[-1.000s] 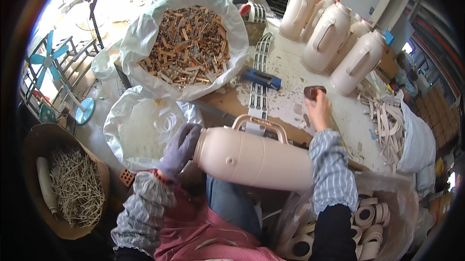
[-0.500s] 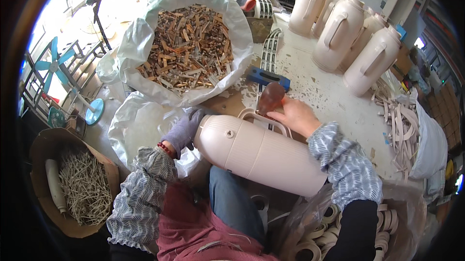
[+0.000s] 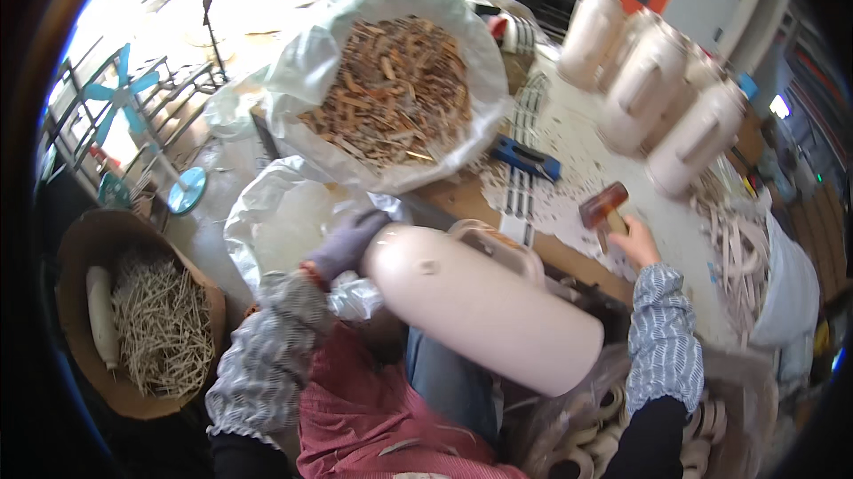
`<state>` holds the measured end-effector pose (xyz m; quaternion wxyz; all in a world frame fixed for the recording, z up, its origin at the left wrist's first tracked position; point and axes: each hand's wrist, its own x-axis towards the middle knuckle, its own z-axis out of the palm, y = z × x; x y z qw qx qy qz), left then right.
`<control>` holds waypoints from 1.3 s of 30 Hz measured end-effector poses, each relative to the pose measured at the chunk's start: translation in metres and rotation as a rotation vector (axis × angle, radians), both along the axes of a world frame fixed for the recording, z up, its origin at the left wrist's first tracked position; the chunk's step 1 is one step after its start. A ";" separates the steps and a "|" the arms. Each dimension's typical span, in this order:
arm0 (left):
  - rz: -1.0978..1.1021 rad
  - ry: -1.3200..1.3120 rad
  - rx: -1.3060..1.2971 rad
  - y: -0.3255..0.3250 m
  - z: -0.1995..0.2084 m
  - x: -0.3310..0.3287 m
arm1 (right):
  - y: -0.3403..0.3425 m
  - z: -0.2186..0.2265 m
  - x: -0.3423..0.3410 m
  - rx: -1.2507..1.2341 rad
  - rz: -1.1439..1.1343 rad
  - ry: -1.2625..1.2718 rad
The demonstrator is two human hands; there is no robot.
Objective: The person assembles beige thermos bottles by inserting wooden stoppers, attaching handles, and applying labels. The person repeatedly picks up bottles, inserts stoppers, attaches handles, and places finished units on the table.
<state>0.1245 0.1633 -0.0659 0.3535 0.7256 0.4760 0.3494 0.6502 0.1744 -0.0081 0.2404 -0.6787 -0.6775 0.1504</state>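
A pale pink thermos flask body (image 3: 484, 306) lies tilted across my lap, its rounded end to the left and its loop handle (image 3: 511, 252) on the far side. My left hand (image 3: 348, 246), in a grey-purple glove, grips the rounded end. To the right, over the table, my bare right hand (image 3: 636, 243) is closed on a mallet (image 3: 604, 204) with a reddish-brown head. The mallet is apart from the flask. Near it on the table are a blue tool (image 3: 526, 157) and a strip of black-and-white labels (image 3: 518, 203).
A white bag (image 3: 293, 123) full of small brownish metal pieces stands ahead. Several flask bodies (image 3: 641, 92) stand at the back right. Pale strips (image 3: 736, 252) lie at the right. A carton (image 3: 80, 248) of thin sticks is at the left; pale rings (image 3: 577, 466) fill a bag below.
My right hand has drawn the mallet away from the flask's handle, to the right over the table. The flask's right end has tipped lower; my left hand still holds the other end.
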 end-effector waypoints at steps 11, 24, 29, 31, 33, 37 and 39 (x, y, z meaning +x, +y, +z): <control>0.162 -0.053 -0.436 -0.129 -0.035 -0.182 | -0.328 -0.171 0.104 -0.602 -0.409 0.045; 0.401 -1.080 -0.660 -0.193 -0.015 -0.129 | -0.412 -0.380 0.144 -0.996 -0.510 -0.526; 0.272 0.006 0.004 -0.188 -0.021 -0.120 | -0.391 -0.264 0.077 -1.059 -0.179 -0.684; 0.306 -0.228 -0.146 -0.188 -0.024 -0.117 | -0.387 -0.197 0.060 -0.720 -0.429 -0.430; 0.372 -0.380 -0.174 -0.187 -0.031 -0.113 | -0.376 -0.130 0.036 -0.216 -0.500 0.070; 0.374 -0.513 -0.094 -0.179 -0.060 -0.099 | -0.317 -0.039 -0.061 0.302 -0.322 0.623; 0.337 -0.526 -0.199 -0.181 -0.072 -0.096 | -0.275 -0.017 -0.119 0.325 -0.159 0.679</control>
